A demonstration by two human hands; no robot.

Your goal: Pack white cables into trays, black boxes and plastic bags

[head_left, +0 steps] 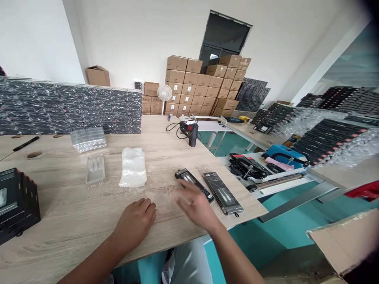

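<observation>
On the wood-grain table (89, 221) lies a flat clear plastic bag (162, 201), hard to make out against the surface. My left hand (136, 219) rests at its left edge, fingers curled together on the film. Over the bag's right side is my right hand (194, 203), slightly blurred, its fingers stretched and apart, with nothing visible in them. Just beyond it lies a slim black retail box (192, 179), partly covered by that hand. A second black box (223, 193), in clear wrap, lies to the right.
A stack of clear bags (133, 167) and a clear plastic tray (95, 169) lie ahead, with nested trays (89, 139) behind. Black boxes (17, 201) stand at left. A heat gun (191, 132) with its cord sits near the far right edge. An open carton (346, 240) is lower right.
</observation>
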